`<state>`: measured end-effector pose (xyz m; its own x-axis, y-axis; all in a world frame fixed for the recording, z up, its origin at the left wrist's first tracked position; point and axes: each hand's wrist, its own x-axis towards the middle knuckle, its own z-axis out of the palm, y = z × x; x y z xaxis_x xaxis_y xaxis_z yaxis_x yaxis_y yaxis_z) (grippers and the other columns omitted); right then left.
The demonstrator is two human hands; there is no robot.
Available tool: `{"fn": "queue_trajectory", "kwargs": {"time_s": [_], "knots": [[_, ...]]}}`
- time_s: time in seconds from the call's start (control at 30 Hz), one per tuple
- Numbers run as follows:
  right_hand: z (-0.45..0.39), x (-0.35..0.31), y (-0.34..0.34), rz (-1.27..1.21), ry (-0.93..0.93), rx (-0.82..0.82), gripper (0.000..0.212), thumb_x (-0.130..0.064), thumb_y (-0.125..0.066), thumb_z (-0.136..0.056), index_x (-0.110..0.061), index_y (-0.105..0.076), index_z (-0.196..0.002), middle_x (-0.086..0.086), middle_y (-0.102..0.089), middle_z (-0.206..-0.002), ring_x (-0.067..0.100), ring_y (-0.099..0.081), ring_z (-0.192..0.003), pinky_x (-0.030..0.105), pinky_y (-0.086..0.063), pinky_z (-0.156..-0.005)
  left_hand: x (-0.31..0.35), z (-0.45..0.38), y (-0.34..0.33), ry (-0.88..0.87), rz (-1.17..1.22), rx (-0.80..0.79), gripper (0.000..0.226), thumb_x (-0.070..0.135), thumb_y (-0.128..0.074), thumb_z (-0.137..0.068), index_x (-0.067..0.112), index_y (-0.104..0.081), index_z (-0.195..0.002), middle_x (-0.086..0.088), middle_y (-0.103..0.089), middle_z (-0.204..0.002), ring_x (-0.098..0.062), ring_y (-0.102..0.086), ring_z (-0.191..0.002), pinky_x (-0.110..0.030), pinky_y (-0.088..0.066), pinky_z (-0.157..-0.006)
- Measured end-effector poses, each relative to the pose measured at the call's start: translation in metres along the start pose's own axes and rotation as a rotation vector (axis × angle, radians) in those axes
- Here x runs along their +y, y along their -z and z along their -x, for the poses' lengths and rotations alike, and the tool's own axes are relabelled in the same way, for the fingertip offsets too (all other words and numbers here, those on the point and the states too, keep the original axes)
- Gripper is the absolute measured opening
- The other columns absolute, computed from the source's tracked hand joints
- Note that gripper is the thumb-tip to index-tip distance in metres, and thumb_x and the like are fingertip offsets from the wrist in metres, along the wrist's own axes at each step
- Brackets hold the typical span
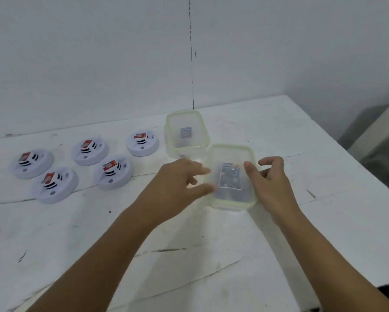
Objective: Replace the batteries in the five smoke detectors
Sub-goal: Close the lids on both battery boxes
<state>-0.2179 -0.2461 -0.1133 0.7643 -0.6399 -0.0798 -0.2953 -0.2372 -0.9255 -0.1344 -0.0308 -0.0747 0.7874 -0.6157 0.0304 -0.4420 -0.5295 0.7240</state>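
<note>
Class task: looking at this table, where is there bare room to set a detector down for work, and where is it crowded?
Free: the near table in front of the detectors, between the forearms, and the right side beyond the right hand. Crowded: the detector cluster at left, and the two boxes with the left hand beside them.

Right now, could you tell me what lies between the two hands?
In the head view, the nearer clear container with batteries sits between left hand and right hand.
</note>
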Motion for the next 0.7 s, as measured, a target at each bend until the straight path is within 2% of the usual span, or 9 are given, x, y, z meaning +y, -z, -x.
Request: {"fn": "queue_trajectory", "kwargs": {"time_s": [0.1, 0.2, 0.27, 0.4, 0.47, 0.53, 0.6, 0.7], "knots": [[0.0, 0.005, 0.001, -0.03, -0.005, -0.001, 0.032, -0.047, -0.062, -0.099, -0.025, -0.05, -0.119, -0.004, -0.062, -0.088, 0.01, -0.062, -0.081, 0.032, -0.045, -0.068, -0.005, 0.006, 0.009, -0.008, -0.039, -0.15, 0.049, 0.046, -0.088, -0.076, 0.039, -0.075, -0.123, 0.022, -0.067, -0.128, 0.011, -0.062, -0.099, -0.012, -0.051, -0.089], [-0.004, 0.006, 0.0, -0.047, -0.007, 0.009, 0.026, -0.042, -0.063, -0.098, -0.028, -0.05, -0.117, -0.006, -0.061, -0.09, 0.007, -0.06, -0.078, 0.031, -0.046, -0.066, -0.006, 0.003, -0.001, -0.061, -0.06, -0.105, 0.042, 0.035, -0.087, -0.082, 0.034, -0.076, -0.122, 0.019, -0.07, -0.123, 0.024, -0.056, -0.103, 0.0, -0.04, -0.086], [-0.011, 0.006, 0.003, -0.052, -0.008, 0.034, 0.024, -0.041, -0.063, -0.098, -0.029, -0.052, -0.116, -0.007, -0.062, -0.093, 0.008, -0.063, -0.08, 0.032, -0.047, -0.066, -0.004, -0.004, -0.012, -0.114, -0.094, -0.087, 0.037, 0.035, -0.082, -0.087, 0.034, -0.076, -0.124, 0.017, -0.071, -0.125, 0.013, -0.061, -0.109, -0.003, -0.04, -0.088], [-0.038, 0.006, 0.011, -0.049, 0.013, 0.071, 0.022, -0.042, -0.06, -0.1, -0.032, -0.058, -0.119, -0.013, -0.064, -0.1, 0.006, -0.064, -0.088, 0.032, -0.05, -0.07, 0.007, -0.028, -0.033, -0.237, -0.341, -0.054, 0.033, 0.037, -0.063, -0.102, 0.024, -0.071, -0.131, 0.004, -0.063, -0.145, -0.017, -0.061, -0.111, -0.026, -0.043, -0.092], [-0.054, 0.005, 0.016, -0.036, 0.024, 0.076, 0.026, -0.042, -0.058, -0.101, -0.033, -0.062, -0.125, -0.016, -0.066, -0.103, 0.005, -0.065, -0.093, 0.032, -0.052, -0.077, 0.013, -0.045, -0.046, -0.328, -0.472, 0.014, 0.03, 0.032, -0.059, -0.105, 0.014, -0.07, -0.126, -0.006, -0.067, -0.137, -0.032, -0.06, -0.104, -0.04, -0.05, -0.088], [-0.065, 0.004, 0.017, -0.017, 0.037, 0.083, 0.029, -0.041, -0.055, -0.102, -0.032, -0.064, -0.128, -0.013, -0.068, -0.105, 0.011, -0.067, -0.098, 0.035, -0.054, -0.084, 0.015, -0.057, -0.055, -0.41, -0.556, 0.116, 0.022, 0.025, -0.066, -0.1, 0.011, -0.073, -0.116, -0.01, -0.071, -0.124, -0.034, -0.059, -0.096, -0.048, -0.055, -0.079], [-0.075, 0.003, 0.016, -0.006, 0.052, 0.091, 0.028, -0.04, -0.055, -0.102, -0.03, -0.064, -0.126, -0.014, -0.067, -0.102, 0.013, -0.066, -0.098, 0.037, -0.054, -0.088, 0.014, -0.066, -0.062, -0.422, -0.632, 0.178, 0.016, 0.015, -0.079, -0.089, 0.014, -0.074, -0.104, -0.002, -0.072, -0.112, -0.028, -0.056, -0.09, -0.042, -0.053, -0.073], [-0.094, -0.001, 0.014, -0.012, 0.045, 0.105, 0.026, -0.041, -0.058, -0.101, -0.025, -0.055, -0.122, -0.019, -0.06, -0.095, 0.006, -0.062, -0.089, 0.037, -0.053, -0.083, 0.02, -0.08, -0.068, -0.399, -0.724, 0.22, 0.026, 0.004, -0.086, -0.074, 0.021, -0.068, -0.082, 0.008, -0.067, -0.09, -0.021, -0.047, -0.079, -0.033, -0.041, -0.065]]}}
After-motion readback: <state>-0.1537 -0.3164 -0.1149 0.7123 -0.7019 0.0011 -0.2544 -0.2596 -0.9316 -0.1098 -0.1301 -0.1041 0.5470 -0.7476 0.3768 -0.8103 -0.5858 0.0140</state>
